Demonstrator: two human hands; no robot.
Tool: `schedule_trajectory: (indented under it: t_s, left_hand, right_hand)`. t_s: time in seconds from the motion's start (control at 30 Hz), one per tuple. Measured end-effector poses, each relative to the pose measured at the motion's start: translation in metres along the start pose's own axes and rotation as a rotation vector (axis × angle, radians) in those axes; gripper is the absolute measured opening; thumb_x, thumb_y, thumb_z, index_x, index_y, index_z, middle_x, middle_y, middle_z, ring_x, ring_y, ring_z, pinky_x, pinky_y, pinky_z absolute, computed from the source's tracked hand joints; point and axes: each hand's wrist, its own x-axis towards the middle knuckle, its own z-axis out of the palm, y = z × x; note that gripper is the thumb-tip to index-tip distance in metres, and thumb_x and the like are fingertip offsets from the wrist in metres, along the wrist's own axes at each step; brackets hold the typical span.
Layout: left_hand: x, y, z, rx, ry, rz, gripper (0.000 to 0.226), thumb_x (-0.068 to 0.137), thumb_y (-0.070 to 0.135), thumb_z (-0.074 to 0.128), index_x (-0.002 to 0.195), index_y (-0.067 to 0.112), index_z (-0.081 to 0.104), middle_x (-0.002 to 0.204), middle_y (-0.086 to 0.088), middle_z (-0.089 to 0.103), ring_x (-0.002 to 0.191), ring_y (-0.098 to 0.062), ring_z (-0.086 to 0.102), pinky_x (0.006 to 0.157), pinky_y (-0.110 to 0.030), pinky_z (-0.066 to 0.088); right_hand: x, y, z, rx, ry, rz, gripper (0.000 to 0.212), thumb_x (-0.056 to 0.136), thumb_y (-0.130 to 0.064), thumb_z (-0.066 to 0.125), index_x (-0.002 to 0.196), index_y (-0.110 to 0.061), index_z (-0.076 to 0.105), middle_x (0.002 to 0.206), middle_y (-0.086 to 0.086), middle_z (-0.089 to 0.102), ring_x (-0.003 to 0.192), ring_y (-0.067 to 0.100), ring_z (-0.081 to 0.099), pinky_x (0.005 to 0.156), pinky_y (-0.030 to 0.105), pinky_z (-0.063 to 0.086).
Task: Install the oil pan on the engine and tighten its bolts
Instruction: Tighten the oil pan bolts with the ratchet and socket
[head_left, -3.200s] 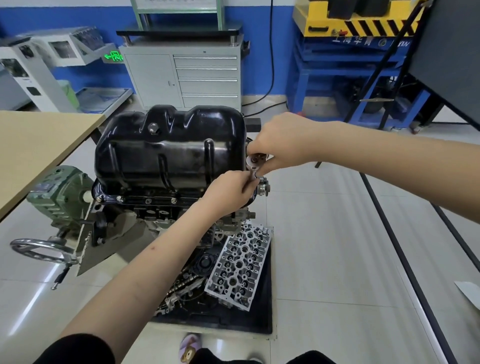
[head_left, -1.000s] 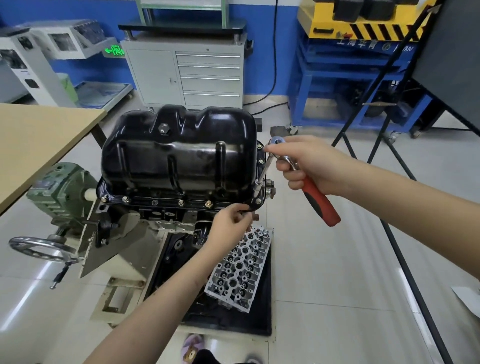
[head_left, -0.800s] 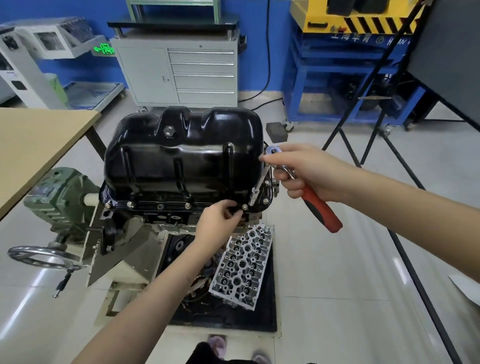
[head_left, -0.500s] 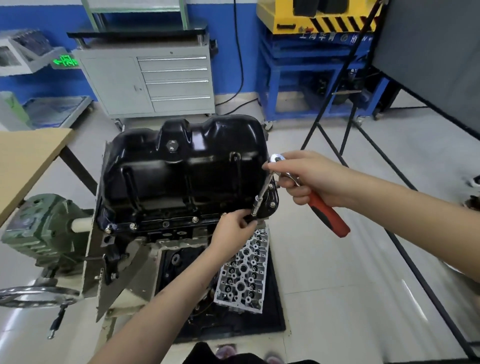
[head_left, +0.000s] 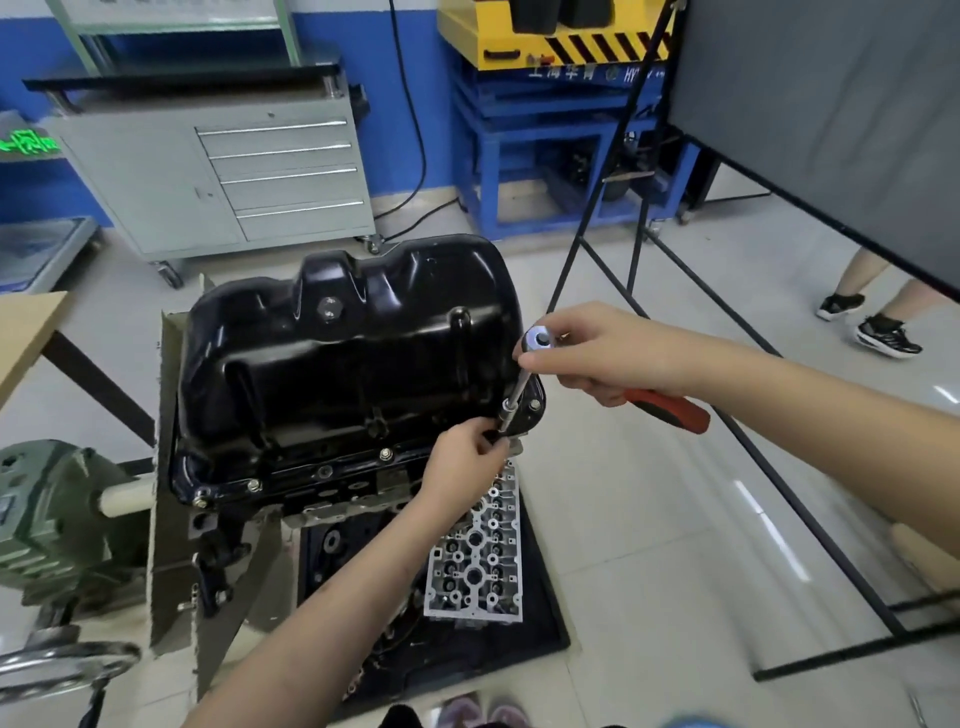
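Observation:
The black oil pan (head_left: 343, 374) sits on the upturned engine (head_left: 332, 499) held in a stand. Several bolts (head_left: 385, 455) show along its near flange. My right hand (head_left: 608, 353) grips a ratchet wrench (head_left: 662, 408) by its red handle, thumb near the chrome head. The ratchet's extension bar (head_left: 514, 400) slants down to the pan's near right corner. My left hand (head_left: 467, 462) pinches the socket end of the bar at that corner bolt, which its fingers hide.
A cylinder head (head_left: 475, 561) lies on a black tray (head_left: 540, 623) below the engine. The green stand gearbox (head_left: 47, 519) and handwheel (head_left: 62, 665) are at left. A black board's legs (head_left: 727, 426) cross the floor at right. A person's feet (head_left: 878, 327) stand far right. A grey drawer cabinet (head_left: 249, 171) is behind.
My view has swung right and closer. The ratchet has moved from the pan's right side to the near right corner, and my left hand went to the socket there.

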Motion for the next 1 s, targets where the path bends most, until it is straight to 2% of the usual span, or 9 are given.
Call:
schedule_trajectory:
  t_s: [0.13,0.27,0.37,0.47,0.6,0.73,0.8,0.87,1.0]
  left_hand:
    - [-0.001,0.005,0.001,0.024,0.040,-0.019,0.023,0.089,0.020,0.054,0.106,0.008,0.064,0.070,-0.010,0.065,0.066,-0.025,0.061,0.065,-0.037,0.050]
    - [-0.007,0.014,0.001,0.166,0.135,-0.022,0.026,0.087,0.034,0.056,0.101,0.014,0.064,0.074,-0.001,0.064,0.071,-0.020,0.060,0.062,-0.032,0.046]
    - [-0.012,0.028,-0.002,0.371,0.286,0.090,0.027,0.085,0.046,0.055,0.092,0.020,0.062,0.075,0.005,0.063,0.073,-0.018,0.060,0.059,-0.028,0.041]
    - [-0.010,0.044,-0.004,0.483,0.385,0.200,0.030,0.089,0.041,0.051,0.089,0.013,0.063,0.081,-0.001,0.061,0.074,-0.024,0.059,0.057,-0.028,0.035]
    - [-0.007,0.049,-0.012,0.466,0.276,0.321,0.029,0.093,0.027,0.049,0.086,0.003,0.063,0.081,-0.009,0.061,0.079,-0.028,0.058,0.063,-0.034,0.040]
    - [-0.006,0.050,-0.020,0.507,0.166,0.342,0.028,0.092,0.029,0.049,0.078,0.007,0.059,0.071,0.002,0.049,0.075,-0.026,0.056,0.059,-0.030,0.033]
    - [-0.006,0.053,-0.022,0.510,0.166,0.317,0.030,0.091,0.033,0.050,0.077,0.008,0.060,0.070,0.003,0.050,0.075,-0.024,0.056,0.060,-0.030,0.035]
    - [-0.006,0.053,-0.024,0.483,0.203,0.291,0.035,0.089,0.038,0.052,0.078,0.007,0.062,0.067,0.003,0.051,0.069,-0.021,0.053,0.058,-0.029,0.035]
    - [-0.007,0.056,-0.027,0.500,0.211,0.355,0.032,0.094,0.030,0.045,0.089,0.007,0.066,0.054,0.008,0.042,0.050,-0.011,0.040,0.049,-0.025,0.026]
  right_hand:
    - [0.000,0.000,-0.001,-0.235,-0.032,-0.071,0.026,0.089,-0.028,0.056,0.095,-0.003,0.055,0.055,-0.002,0.042,0.052,0.021,0.037,0.038,0.019,0.031]
    - [0.003,0.004,-0.004,-0.420,0.078,-0.190,0.024,0.087,-0.034,0.057,0.098,-0.014,0.049,0.071,-0.006,0.050,0.058,0.007,0.045,0.047,0.010,0.035]
    - [0.005,0.006,-0.007,-0.491,0.109,-0.285,0.026,0.086,-0.035,0.059,0.094,-0.017,0.042,0.066,-0.008,0.046,0.055,0.004,0.040,0.050,0.011,0.034]
    - [0.007,0.006,-0.010,-0.609,0.079,-0.374,0.024,0.086,-0.033,0.060,0.093,-0.016,0.046,0.067,-0.010,0.044,0.057,0.003,0.041,0.051,0.011,0.033]
    - [0.006,0.001,-0.020,-0.858,0.014,-0.510,0.024,0.083,-0.030,0.063,0.099,-0.013,0.056,0.073,-0.014,0.048,0.064,0.004,0.043,0.057,0.017,0.032]
    - [0.007,-0.007,-0.030,-1.087,-0.039,-0.620,0.031,0.084,-0.023,0.063,0.115,-0.022,0.060,0.103,-0.004,0.057,0.099,0.013,0.048,0.074,0.013,0.035]
    - [0.008,-0.010,-0.028,-1.105,-0.053,-0.616,0.034,0.085,-0.023,0.061,0.118,-0.025,0.058,0.105,-0.004,0.058,0.103,0.015,0.049,0.081,0.023,0.040]
    - [0.008,-0.012,-0.023,-1.150,-0.024,-0.607,0.027,0.085,-0.031,0.059,0.112,-0.026,0.059,0.095,-0.006,0.059,0.090,0.015,0.049,0.070,0.031,0.042]
    - [0.008,-0.012,-0.007,-1.165,0.100,-0.493,0.032,0.086,-0.052,0.049,0.079,-0.021,0.044,0.062,-0.009,0.038,0.067,0.017,0.043,0.047,0.027,0.025]
